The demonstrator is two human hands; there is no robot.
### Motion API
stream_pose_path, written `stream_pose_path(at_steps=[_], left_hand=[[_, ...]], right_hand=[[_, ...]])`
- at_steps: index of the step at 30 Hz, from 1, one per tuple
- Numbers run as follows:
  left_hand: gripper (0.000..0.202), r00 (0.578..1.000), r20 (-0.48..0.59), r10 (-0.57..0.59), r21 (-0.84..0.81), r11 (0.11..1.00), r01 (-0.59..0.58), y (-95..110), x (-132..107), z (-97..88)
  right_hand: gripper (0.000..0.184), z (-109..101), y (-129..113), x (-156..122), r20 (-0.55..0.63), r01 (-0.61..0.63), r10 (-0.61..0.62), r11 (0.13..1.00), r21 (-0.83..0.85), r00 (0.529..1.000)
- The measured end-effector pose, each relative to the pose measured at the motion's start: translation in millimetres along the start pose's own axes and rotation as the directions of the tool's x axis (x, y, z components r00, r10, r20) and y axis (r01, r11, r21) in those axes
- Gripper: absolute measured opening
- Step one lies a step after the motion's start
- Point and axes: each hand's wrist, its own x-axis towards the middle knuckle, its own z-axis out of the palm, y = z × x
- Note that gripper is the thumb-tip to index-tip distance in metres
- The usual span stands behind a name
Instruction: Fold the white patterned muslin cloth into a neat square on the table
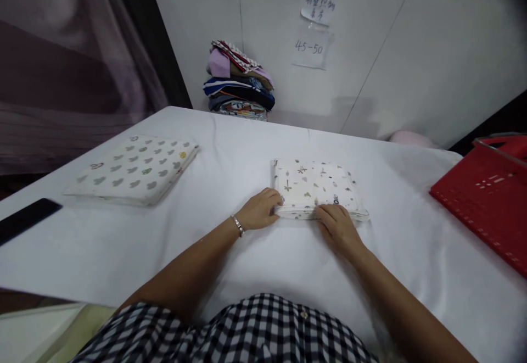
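A folded white cloth with small coloured prints point(313, 184) lies flat in the middle of the white table point(230, 242). My left hand point(260, 209) grips its near left corner, fingers curled round the edge; a silver bracelet sits on that wrist. My right hand point(336, 224) pinches the near edge of the same cloth, fingers closed on the fabric. A second folded cloth, white with grey-green shapes point(135, 168), lies on the table to the far left, away from both hands.
A stack of folded coloured fabrics point(239, 80) stands against the back wall. A red plastic basket point(489, 193) sits at the right edge. A black phone point(25, 219) lies at the left edge. Two paper notes point(315, 25) hang on the wall.
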Motion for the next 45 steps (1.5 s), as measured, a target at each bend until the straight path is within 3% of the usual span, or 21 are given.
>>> stream_pose_path(at_steps=[5, 9, 11, 14, 16, 18, 20, 22, 25, 29, 31, 34, 36, 38, 39, 42, 45], left_hand=[[0.020, 1.000, 0.017, -0.010, 0.020, 1.000, 0.010, 0, 1, -1.9], [0.019, 0.998, 0.003, -0.057, -0.070, 0.996, 0.058, 1, 1, -2.7], [0.023, 0.985, -0.053, -0.163, -0.118, 0.981, 0.155, 2, 1, -0.1], [0.028, 0.922, -0.142, -0.361, -0.182, 0.925, 0.334, 5, 2, 6.4], [0.034, 0.880, -0.168, -0.445, -0.222, 0.886, 0.406, 9, 4, 10.8], [0.041, 0.847, -0.192, -0.496, -0.241, 0.860, 0.449, 12, 5, 15.3], [0.047, 0.831, -0.210, -0.515, -0.241, 0.851, 0.466, 14, 7, 21.1], [0.050, 0.830, -0.217, -0.515, -0.252, 0.850, 0.462, 16, 8, 28.5], [0.055, 0.811, -0.204, -0.549, -0.338, 0.817, 0.468, 14, 11, 38.4], [0.062, 0.747, -0.145, -0.648, -0.507, 0.697, 0.507, -12, 22, 32.3], [0.065, 0.716, -0.147, -0.682, -0.520, 0.669, 0.530, -35, 32, 19.6], [0.067, 0.657, -0.174, -0.734, -0.497, 0.641, 0.585, -68, 49, -1.6], [0.065, 0.591, -0.135, -0.795, -0.504, 0.569, 0.650, -83, 58, -12.2], [0.060, 0.567, -0.093, -0.819, -0.448, 0.543, 0.710, -90, 64, -18.8], [0.058, 0.574, -0.071, -0.815, -0.388, 0.553, 0.737, -91, 66, -21.1], [0.047, 0.632, 0.012, -0.775, -0.150, 0.624, 0.767, -88, 67, -25.6], [0.038, 0.678, 0.068, -0.732, -0.031, 0.678, 0.734, -86, 67, -27.9]], right_hand=[[0.030, 16, -22, 22, 0.004, 0.018, -0.018, 0.998, 0.056, 1.000], [0.030, 22, -33, 23, -0.036, -0.012, 0.016, 0.994, 0.107, 0.999], [0.031, 18, -28, 20, -0.061, -0.012, 0.021, 0.989, 0.147, 0.998], [0.030, 7, -1, 12, -0.162, -0.097, 0.125, 0.981, 0.167, 0.979], [0.029, 1, 29, 3, -0.261, -0.250, 0.282, 0.956, 0.151, 0.923], [0.030, -1, 61, -7, -0.325, -0.442, 0.458, 0.888, 0.128, 0.827], [0.037, 1, 88, -16, -0.287, -0.602, 0.616, 0.785, 0.149, 0.733], [0.045, 3, 104, -22, -0.168, -0.722, 0.749, 0.662, 0.200, 0.640], [0.055, 2, 104, -23, -0.001, -0.824, 0.847, 0.517, 0.232, 0.531], [0.070, -7, 68, -24, 0.156, -0.879, 0.880, 0.402, 0.257, 0.449], [0.078, -9, 38, -28, 0.218, -0.857, 0.857, 0.376, 0.353, 0.466], [0.085, -8, -3, -36, 0.333, -0.747, 0.728, 0.359, 0.559, 0.599], [0.079, -7, -12, -39, 0.325, -0.698, 0.681, 0.383, 0.605, 0.656], [0.064, -7, -1, -40, 0.225, -0.680, 0.710, 0.458, 0.573, 0.667], [0.056, -7, 11, -39, 0.153, -0.678, 0.734, 0.499, 0.540, 0.662], [0.041, -5, 56, -31, -0.024, -0.655, 0.765, 0.567, 0.499, 0.644], [0.044, 1, 93, -17, -0.078, -0.687, 0.797, 0.562, 0.460, 0.599]])
